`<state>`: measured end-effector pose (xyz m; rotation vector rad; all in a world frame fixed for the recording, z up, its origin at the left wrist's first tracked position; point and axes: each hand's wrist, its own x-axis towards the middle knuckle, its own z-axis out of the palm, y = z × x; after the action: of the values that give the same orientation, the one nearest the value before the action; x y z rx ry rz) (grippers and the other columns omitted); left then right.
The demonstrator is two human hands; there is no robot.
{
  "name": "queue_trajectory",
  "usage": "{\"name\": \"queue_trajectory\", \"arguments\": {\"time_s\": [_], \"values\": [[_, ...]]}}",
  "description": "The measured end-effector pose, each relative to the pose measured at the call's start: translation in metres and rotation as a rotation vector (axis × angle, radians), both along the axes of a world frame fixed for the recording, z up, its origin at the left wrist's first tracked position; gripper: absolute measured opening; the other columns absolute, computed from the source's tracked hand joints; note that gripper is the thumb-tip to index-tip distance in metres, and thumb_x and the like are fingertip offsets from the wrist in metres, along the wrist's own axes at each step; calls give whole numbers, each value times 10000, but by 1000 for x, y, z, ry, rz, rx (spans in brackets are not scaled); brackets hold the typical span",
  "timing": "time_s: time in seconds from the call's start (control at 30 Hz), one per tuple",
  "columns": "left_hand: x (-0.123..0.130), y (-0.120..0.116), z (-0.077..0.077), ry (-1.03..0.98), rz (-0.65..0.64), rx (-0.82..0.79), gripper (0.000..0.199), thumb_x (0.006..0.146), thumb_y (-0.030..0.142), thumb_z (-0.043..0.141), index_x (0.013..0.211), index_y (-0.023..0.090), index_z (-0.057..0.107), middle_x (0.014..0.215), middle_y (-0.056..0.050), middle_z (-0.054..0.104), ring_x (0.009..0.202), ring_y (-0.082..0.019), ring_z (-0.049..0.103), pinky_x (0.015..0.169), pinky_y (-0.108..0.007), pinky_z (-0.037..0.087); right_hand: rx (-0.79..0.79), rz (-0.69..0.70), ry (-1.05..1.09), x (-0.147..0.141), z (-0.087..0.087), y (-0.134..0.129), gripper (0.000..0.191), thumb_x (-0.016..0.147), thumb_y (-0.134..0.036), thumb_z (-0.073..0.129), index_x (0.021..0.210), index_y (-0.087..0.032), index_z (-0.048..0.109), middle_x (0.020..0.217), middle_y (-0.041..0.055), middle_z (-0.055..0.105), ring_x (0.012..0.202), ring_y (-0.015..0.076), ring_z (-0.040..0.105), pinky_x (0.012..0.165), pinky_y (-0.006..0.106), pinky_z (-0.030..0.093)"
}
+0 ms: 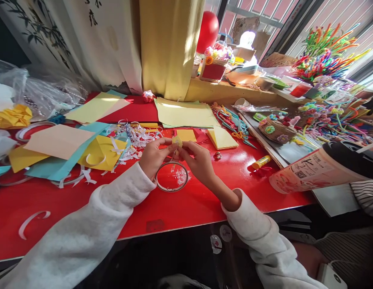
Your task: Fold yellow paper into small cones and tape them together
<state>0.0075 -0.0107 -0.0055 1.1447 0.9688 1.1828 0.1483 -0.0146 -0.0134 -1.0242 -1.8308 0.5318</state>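
Observation:
Near the middle of the red table (138,216), both hands meet at a small yellow paper piece (177,141). My left hand (155,157) pinches its left side with thumb and fingers. From the right, my right hand (198,160) has its fingers closed on the same piece. Just below the fingers is a ring-shaped roll (186,182), seen through its open middle, with fine white shreds (180,176) visible inside the ring. Whether the roll hangs from the hands or rests on the table I cannot tell.
Coloured sheets (58,140) and white paper strips (138,136) lie left. Yellow sheets (186,112), scissors (249,141) and a glue stick (261,161) are beyond and right. A tilted drink cup (312,168) juts in at the right, beside a person's striped sleeve (365,196).

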Motion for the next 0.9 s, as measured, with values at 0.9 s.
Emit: {"name": "queue_trajectory", "arguments": {"time_s": [0.9], "values": [[-3, 6, -3, -59, 52, 115, 426, 635, 267, 706, 1039, 171, 608, 938, -31, 622, 683, -109, 608, 745, -285, 521, -188, -48, 149, 4, -3, 10, 136, 825, -302, 480, 812, -187, 553, 635, -6, 566, 555, 102, 566, 548, 236, 449]]}}
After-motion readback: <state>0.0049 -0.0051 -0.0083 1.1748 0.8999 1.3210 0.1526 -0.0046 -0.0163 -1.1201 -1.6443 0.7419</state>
